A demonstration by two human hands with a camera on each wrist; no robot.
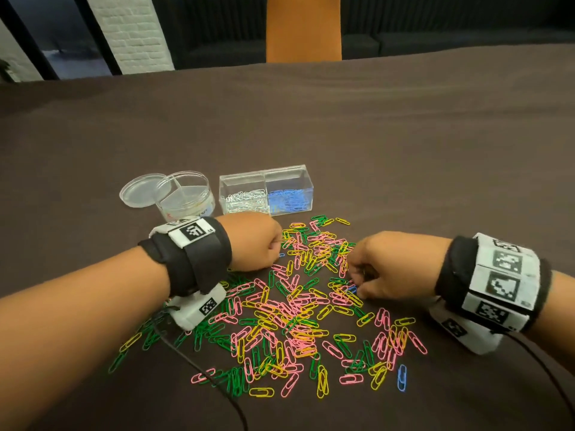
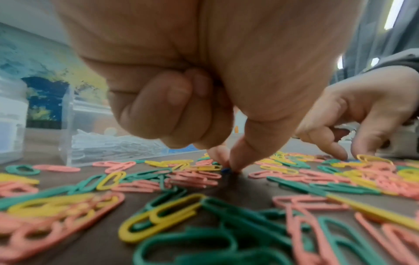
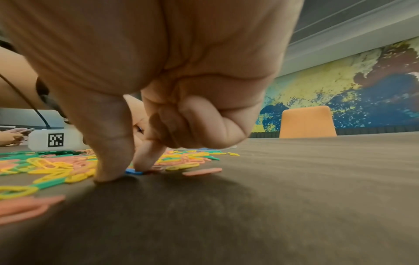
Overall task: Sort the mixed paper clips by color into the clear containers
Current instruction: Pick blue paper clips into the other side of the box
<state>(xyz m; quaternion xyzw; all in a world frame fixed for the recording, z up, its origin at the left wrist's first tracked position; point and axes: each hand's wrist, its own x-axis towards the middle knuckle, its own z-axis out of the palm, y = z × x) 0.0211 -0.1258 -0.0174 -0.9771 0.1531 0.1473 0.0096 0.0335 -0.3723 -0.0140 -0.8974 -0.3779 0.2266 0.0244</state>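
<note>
Each hand pinches a little blue clip in the pile on the tabletop [image 1: 404, 150]: the left hand [image 1: 253, 244] one [image 2: 225, 170], the right hand [image 1: 393, 265] another [image 3: 133, 172].

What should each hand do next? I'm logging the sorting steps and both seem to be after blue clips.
Probably close each pinch, lift, and carry to the blue box. The left hand has thumb and finger tips on a small blue clip on the cloth; the right hand presses another blue clip against the table. Neither clip looks lifted yet, and the box already holds blue clips.
</note>
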